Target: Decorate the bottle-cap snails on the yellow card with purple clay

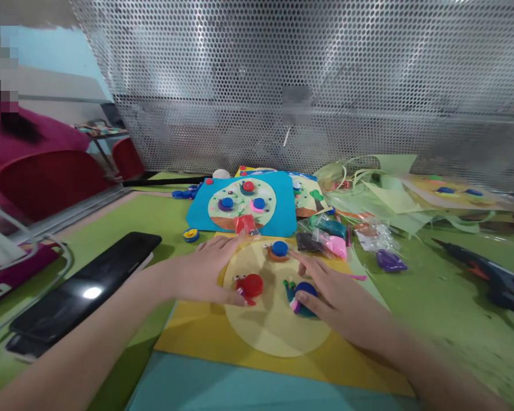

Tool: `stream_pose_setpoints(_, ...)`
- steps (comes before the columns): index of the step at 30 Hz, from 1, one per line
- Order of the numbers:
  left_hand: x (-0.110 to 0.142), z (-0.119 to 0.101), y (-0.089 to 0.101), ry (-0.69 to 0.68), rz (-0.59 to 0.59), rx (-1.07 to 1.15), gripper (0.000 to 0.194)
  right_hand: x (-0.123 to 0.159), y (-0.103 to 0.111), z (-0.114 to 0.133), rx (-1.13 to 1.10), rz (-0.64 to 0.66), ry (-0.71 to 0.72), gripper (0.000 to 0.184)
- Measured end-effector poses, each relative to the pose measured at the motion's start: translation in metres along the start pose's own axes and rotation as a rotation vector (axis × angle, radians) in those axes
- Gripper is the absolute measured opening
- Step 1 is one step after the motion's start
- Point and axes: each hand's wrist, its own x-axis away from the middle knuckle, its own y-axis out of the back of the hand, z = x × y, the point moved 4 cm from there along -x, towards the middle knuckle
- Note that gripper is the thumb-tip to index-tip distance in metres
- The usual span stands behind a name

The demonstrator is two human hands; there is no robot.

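A yellow card [205, 325] with a pale yellow paper circle [274, 337] lies in front of me. Three small cap-and-clay figures sit on the circle: a red one [253, 283] at left, a blue-capped one [280, 249] at the top, and a blue one with green clay stalks [307, 292] at right. My left hand [205, 268] lies with fingers spread at the circle's left edge, thumb tip by the red figure. My right hand [332, 285] has its fingers apart, the thumb touching the right-hand blue figure and the forefinger near the top one.
A blue card [285, 200] with similar figures stands behind. Bagged clay [336, 245] and a purple clay bag [389, 261] lie at right, with a glue gun [488, 271] beyond. A black phone [94, 279] lies at left. Paper strips [368, 194] are heaped by the perforated metal panel [248, 68].
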Motion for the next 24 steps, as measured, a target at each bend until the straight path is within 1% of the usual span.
stream_pose_setpoints(2,0.0007,0.0004,0.0002,0.008,-0.008,0.008,0.109,0.0011,0.0004,-0.0007,-0.005,0.002,0.002,0.059)
stream_pose_setpoints(5,0.0024,0.0010,0.0029,0.030,0.004,0.018,0.104,0.0012,0.0006,-0.0019,-0.015,-0.002,0.016,0.058)
stream_pose_setpoints(10,0.0060,0.0025,0.0073,0.061,0.025,0.057,0.089,0.0000,-0.0006,-0.0041,-0.026,0.000,0.040,0.056)
stream_pose_setpoints(15,0.0036,0.0004,0.0041,0.053,0.031,0.019,0.105,0.0014,0.0008,-0.0036,-0.025,-0.003,0.045,0.055)
stream_pose_setpoints(18,0.0023,-0.0003,0.0030,0.066,0.037,0.013,0.100,0.0017,0.0010,-0.0020,-0.018,0.003,0.040,0.055)
stream_pose_setpoints(23,0.0021,-0.0037,0.0015,0.084,0.037,0.000,0.105,0.0004,0.0016,0.0006,0.000,0.005,0.033,0.055)
stream_pose_setpoints(24,0.0022,-0.0043,0.0012,0.082,0.039,-0.002,0.103,0.0001,0.0017,0.0009,0.002,0.009,0.031,0.055)
